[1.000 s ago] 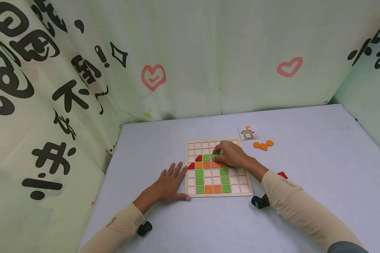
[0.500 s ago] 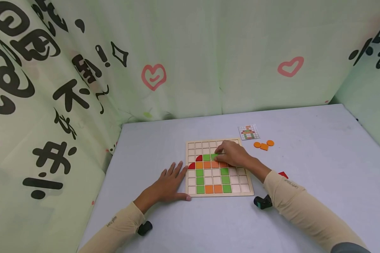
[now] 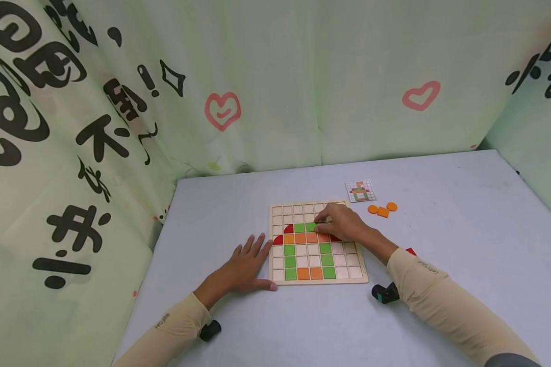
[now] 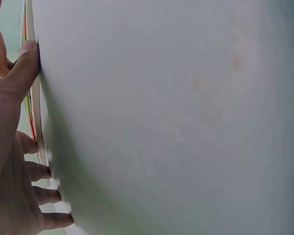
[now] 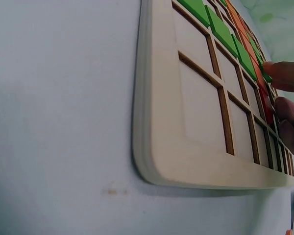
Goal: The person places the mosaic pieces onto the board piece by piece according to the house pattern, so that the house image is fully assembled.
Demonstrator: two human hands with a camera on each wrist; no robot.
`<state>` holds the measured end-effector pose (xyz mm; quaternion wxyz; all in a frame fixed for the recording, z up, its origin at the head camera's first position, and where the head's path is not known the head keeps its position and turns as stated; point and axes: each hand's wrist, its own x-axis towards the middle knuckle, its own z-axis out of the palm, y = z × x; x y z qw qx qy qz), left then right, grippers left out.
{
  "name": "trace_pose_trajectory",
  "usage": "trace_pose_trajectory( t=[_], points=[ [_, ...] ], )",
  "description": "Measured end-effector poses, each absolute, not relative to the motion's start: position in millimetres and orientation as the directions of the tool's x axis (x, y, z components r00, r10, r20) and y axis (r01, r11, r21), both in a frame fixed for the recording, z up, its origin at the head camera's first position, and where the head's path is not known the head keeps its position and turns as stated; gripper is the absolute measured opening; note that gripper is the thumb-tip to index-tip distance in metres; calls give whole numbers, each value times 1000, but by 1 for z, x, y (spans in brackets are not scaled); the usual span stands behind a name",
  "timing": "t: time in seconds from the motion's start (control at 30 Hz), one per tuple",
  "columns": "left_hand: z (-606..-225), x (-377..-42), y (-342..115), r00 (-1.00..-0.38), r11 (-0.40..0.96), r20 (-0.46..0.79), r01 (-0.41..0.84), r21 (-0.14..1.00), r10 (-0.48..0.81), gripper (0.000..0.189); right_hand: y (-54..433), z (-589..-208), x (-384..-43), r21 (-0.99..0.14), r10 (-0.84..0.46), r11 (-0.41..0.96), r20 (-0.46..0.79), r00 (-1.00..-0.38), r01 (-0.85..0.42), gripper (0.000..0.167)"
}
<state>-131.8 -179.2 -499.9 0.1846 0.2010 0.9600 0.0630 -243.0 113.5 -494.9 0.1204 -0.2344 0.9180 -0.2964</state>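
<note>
A wooden grid board point(image 3: 342, 280) lies on the table, with green, orange and red tiles set in some of its cells. My left hand point(image 3: 244, 267) rests beside it with fingers spread, fingertips at the left edge and thumb near the front left corner. In the left wrist view, the left thumb point(image 4: 25, 68) lies along the board's side. Over the upper middle of the board, my right hand point(image 3: 342, 223) pinches a green square tile point(image 5: 266, 75) in the row of green tiles point(image 3: 310, 227). Part of that row is hidden under the right hand.
A small pattern card point(image 3: 360, 191) lies behind the board to the right. Near it are two orange round tiles point(image 3: 392, 207) and an orange square tile point(image 3: 383, 212). A red tile point(image 3: 410, 251) shows partly behind the right sleeve. Curtains stand behind and left of the table.
My right hand has shifted slightly right along the green row, showing more of the green tile to its left. The left hand has stayed at the board's edge.
</note>
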Motion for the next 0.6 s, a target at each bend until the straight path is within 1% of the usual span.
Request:
trace_pose_trajectory(
  t=[0.17,0.33,0.43,0.6],
  points=[
    [-501,-133,-180,-849,908,-325,367,203,416,114,111,-493,-243,-607,-505,706,-70,-860,-365,23],
    [-505,-132,-182,-850,907,-321,371,200,418,114,115,-493,-243,-607,-480,726,-112,-870,-322,28],
    [-505,-132,-182,-850,907,-320,371,199,418,114,125,-490,-244,-614,-468,733,-143,-872,-293,29],
    [-504,-132,-182,-850,905,-315,373,205,422,115,156,-479,-243,-646,-493,698,-120,-861,-310,28]
  ],
)
